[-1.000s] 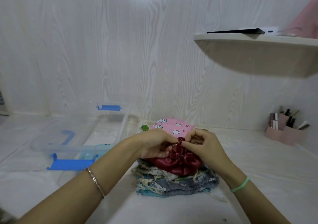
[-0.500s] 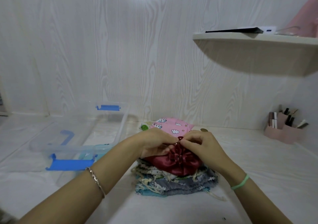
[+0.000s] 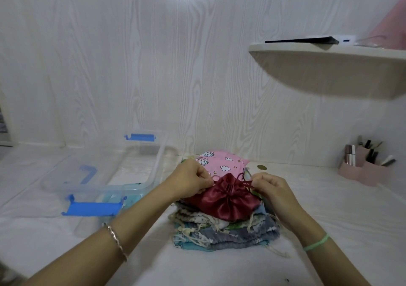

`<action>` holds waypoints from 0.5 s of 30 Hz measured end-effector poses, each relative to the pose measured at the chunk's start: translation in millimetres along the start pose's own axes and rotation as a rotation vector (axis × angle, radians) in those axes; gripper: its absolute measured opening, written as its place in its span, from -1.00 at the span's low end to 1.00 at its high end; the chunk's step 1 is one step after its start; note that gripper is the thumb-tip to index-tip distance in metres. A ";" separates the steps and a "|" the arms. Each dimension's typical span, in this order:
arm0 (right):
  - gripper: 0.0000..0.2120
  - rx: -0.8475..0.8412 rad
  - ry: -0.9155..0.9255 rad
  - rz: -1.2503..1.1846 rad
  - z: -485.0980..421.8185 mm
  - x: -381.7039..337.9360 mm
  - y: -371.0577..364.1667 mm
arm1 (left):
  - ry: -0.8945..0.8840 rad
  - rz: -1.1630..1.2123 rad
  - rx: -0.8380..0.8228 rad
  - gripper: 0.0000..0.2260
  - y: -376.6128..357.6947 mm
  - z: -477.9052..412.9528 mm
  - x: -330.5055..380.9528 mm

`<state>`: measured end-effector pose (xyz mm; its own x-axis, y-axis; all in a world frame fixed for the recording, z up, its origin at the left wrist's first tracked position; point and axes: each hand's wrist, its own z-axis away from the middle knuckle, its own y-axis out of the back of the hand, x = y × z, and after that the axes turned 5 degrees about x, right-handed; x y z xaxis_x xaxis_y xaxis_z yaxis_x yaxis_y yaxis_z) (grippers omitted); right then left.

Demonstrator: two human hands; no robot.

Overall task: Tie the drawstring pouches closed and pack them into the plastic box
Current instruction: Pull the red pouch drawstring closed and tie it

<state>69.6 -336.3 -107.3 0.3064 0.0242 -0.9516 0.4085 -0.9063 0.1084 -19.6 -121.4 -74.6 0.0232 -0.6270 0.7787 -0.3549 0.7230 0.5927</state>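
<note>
- Satin drawstring pouch [image 3: 224, 200], dark red, mouth gathered, tops stacked fabric pouches [image 3: 222, 230] on the counter [image 3: 219, 268].
- Left hand [image 3: 193, 181] and right hand [image 3: 270, 187] each pinch a cord; knot looks unfinished.
- Clear blue-latched plastic box [image 3: 158, 165] nearby; most packing likely remains.

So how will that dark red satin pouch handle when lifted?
Probably floppy: the dark red satin drawstring pouch is gathered into soft folds. Likely slippery, given its sheen. Lifted by the cords the left hand and right hand pinch, it'd likely dangle.
</note>
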 end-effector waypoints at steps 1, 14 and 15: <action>-0.78 -0.007 0.004 0.018 1.5 0.0 0.8 | -0.009 -0.032 0.007 -0.89 0.5 0.6 0.3; -0.88 0.012 -0.028 -0.144 -2.5 -10.9 -6.4 | 0.093 0.282 0.047 -0.89 0.8 7.5 12.9; -0.87 0.003 -0.036 -0.194 -3.4 -13.3 -10.8 | 0.100 0.297 0.044 -0.90 0.1 7.9 16.2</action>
<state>64.0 -325.4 -94.8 0.1913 0.1840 -0.9641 0.4544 -0.8873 -0.0792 -26.7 -133.8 -63.5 0.0036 -0.3565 0.9343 -0.4004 0.8556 0.3281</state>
